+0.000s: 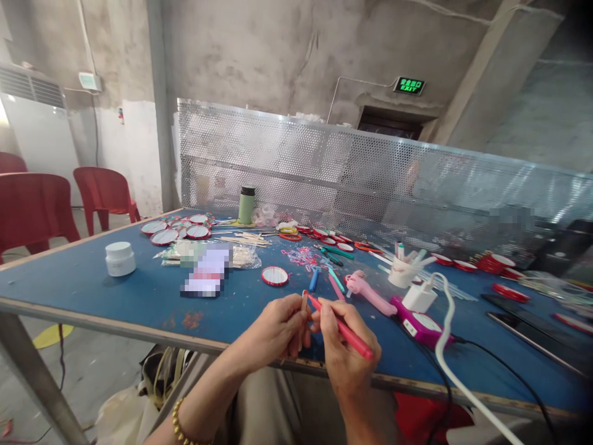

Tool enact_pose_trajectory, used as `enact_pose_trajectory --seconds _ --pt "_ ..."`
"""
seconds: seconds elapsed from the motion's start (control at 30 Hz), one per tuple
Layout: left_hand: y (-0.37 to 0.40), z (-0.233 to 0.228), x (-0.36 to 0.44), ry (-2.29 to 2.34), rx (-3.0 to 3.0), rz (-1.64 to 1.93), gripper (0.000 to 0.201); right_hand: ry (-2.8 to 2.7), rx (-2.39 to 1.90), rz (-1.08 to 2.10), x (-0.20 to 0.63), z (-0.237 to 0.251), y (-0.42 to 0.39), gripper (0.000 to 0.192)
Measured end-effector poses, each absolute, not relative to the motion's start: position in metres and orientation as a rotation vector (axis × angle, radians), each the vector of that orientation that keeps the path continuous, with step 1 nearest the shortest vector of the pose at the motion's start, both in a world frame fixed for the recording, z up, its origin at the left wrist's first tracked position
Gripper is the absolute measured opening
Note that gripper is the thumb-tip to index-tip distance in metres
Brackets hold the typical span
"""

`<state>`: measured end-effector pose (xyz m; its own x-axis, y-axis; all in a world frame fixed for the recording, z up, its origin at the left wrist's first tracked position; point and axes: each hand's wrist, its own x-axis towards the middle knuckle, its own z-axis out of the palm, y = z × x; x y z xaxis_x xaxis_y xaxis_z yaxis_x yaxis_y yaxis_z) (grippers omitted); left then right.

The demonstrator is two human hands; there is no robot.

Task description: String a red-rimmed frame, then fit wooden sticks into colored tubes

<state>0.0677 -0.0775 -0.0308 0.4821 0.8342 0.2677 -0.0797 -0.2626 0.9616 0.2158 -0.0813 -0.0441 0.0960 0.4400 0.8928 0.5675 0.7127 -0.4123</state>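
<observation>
My right hand point(345, 352) grips a red pen point(343, 329) like a writing tool, its tip pointing up and left. My left hand point(278, 330) pinches a thin wooden stick point(304, 303) upright, right against the pen's tip. Both hands hover over the near edge of the blue table point(115, 290). A small round red-rimmed mirror point(275, 275) lies on the table just beyond my left hand. A gold bead bracelet sits on my left wrist.
A pink glue gun point(370, 293), a white charger point(419, 296) with its cable, a white cup of pens point(402, 271), a white jar point(120, 258), a green flask point(246, 204), more red mirrors and wooden sticks lie about. A perforated metal screen point(370, 179) backs the table. Red chairs point(104, 194) stand at left.
</observation>
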Motion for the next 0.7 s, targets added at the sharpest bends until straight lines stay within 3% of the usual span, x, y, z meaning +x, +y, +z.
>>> enact_pose_trajectory --seconds 0.7 --pt "-0.0790 -0.0269 0.0688 0.693 1.581 0.995 0.036 -1.540 -0.856 -0.124 0.2160 -0.0427 -0.0821 0.014"
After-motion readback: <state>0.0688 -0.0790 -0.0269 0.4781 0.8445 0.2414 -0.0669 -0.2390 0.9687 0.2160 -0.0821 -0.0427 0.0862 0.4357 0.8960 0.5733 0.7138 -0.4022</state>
